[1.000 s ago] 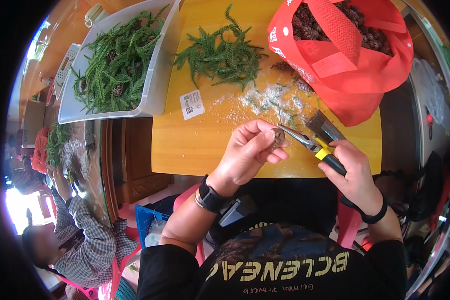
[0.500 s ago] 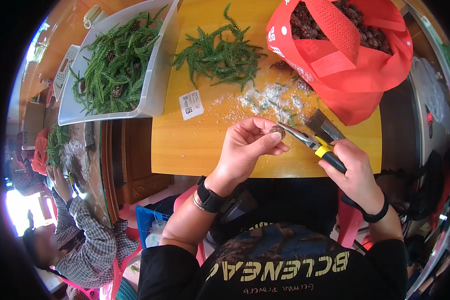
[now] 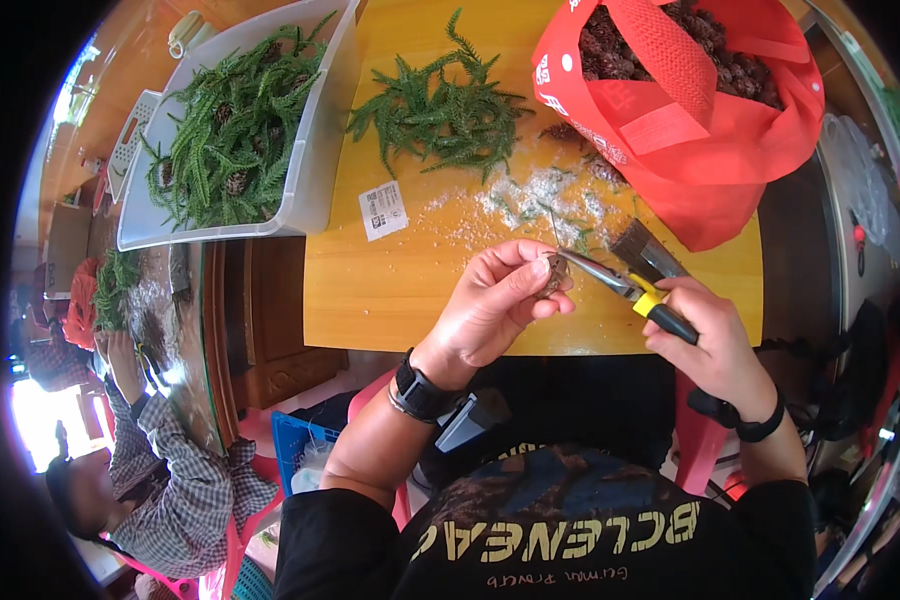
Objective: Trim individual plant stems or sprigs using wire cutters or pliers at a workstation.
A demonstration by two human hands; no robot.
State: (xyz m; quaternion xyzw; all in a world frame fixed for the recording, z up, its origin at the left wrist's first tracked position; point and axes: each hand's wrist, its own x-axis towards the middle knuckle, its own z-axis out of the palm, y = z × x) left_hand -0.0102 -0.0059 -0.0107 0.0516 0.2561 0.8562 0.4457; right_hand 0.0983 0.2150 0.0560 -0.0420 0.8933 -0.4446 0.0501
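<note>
Pinched between the thumb and fingers of my left hand (image 3: 485,305) is a small brown pine cone (image 3: 551,276), partly covered by the fingertips. My right hand (image 3: 708,335) is closed round the yellow and black handles of a pair of long-nose pliers (image 3: 610,278). The tips of the pliers meet the top of the cone, where a thin wire (image 3: 554,226) sticks up. Whether the jaws grip the wire is too small to tell. Beyond both hands, white flakes (image 3: 545,195) are scattered over the yellow table (image 3: 370,300).
Green sprigs (image 3: 440,115) lie at the table's far side. A clear plastic bin (image 3: 305,180) of sprigs and cones stands left, a red bag (image 3: 710,190) of pine cones right. A brush (image 3: 648,250) lies by the pliers; a white label (image 3: 382,210) is nearer the bin. Another person (image 3: 170,480) works at far left.
My left hand has turned a little, so more of the pine cone shows. The right wrist has rolled slightly, and the pliers have shifted slightly right with it.
</note>
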